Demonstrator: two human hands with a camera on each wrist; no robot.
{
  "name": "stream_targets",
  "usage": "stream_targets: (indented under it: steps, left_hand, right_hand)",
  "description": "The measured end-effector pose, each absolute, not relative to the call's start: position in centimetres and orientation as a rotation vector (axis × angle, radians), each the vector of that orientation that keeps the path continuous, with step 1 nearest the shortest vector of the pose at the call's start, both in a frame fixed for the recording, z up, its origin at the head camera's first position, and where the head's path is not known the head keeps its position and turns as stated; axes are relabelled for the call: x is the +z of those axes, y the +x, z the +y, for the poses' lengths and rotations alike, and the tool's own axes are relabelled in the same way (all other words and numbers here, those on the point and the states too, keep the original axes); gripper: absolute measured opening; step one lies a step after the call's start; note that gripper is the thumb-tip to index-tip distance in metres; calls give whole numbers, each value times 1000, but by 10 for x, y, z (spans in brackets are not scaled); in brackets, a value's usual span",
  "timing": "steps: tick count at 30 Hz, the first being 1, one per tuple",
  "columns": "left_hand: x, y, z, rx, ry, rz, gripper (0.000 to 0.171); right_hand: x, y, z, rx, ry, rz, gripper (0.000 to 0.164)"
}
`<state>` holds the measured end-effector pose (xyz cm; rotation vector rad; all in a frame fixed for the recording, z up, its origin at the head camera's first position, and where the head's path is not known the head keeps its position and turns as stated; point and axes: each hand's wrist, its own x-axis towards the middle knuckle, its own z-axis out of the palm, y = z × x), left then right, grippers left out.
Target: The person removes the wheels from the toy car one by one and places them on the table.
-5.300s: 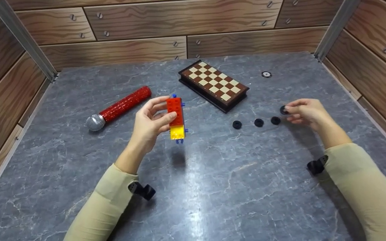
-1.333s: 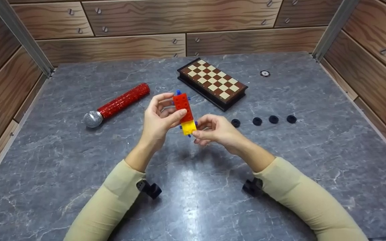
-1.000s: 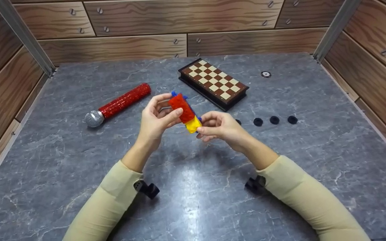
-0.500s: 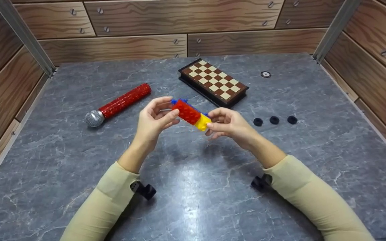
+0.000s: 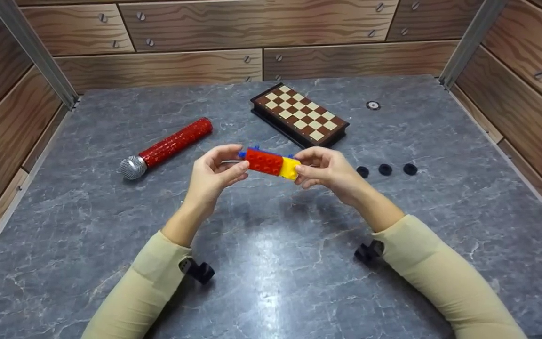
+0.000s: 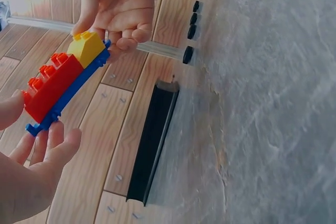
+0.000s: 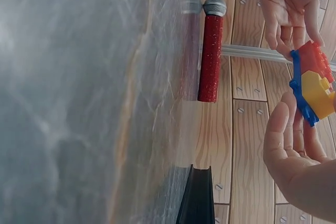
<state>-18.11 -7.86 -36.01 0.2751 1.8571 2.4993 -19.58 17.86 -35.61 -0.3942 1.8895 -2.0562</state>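
Observation:
A toy block car (image 5: pixel 265 162) is held above the table, nearly level in the head view. It has a red studded brick, a yellow sloped brick (image 6: pixel 87 48) and a blue base (image 7: pixel 303 93) with small pegs and a hook. My left hand (image 5: pixel 210 174) pinches the red end between thumb and fingers. At the yellow end, my right hand (image 5: pixel 334 172) grips with its thumb on the yellow brick and its fingers behind. Several small black wheels (image 5: pixel 385 169) lie in a row to the right on the table; in the head view the right hand hides one.
A folded chessboard box (image 5: pixel 301 113) lies behind the hands. To the left is a red glittery microphone (image 5: pixel 177 141) with a silver head. A small round black-and-white disc (image 5: pixel 373 105) lies at the back right. Wood-patterned walls (image 5: pixel 191 26) enclose the grey marbled table (image 5: pixel 271 282).
Earlier my right hand held a black wheel at the right; that wheel now lies in the row, and the hand grips the toy car. The car has turned from upright to nearly level.

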Motion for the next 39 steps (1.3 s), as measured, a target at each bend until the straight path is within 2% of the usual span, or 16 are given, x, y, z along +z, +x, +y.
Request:
stream_targets:
  steps: [8, 18, 39]
  left_hand:
    - [-367, -179, -84, 2487, 200, 1852, 41]
    - [-370, -179, -88, 2480, 131, 1881, 39]
    - [-377, -184, -96, 2192, -159, 1983, 37]
  right_hand:
    - [-360, -200, 172, -2045, -358, 1971, 32]
    - [-357, -203, 161, -2039, -253, 2056, 26]
    - [-367, -219, 150, -1818, -60, 2123, 34]
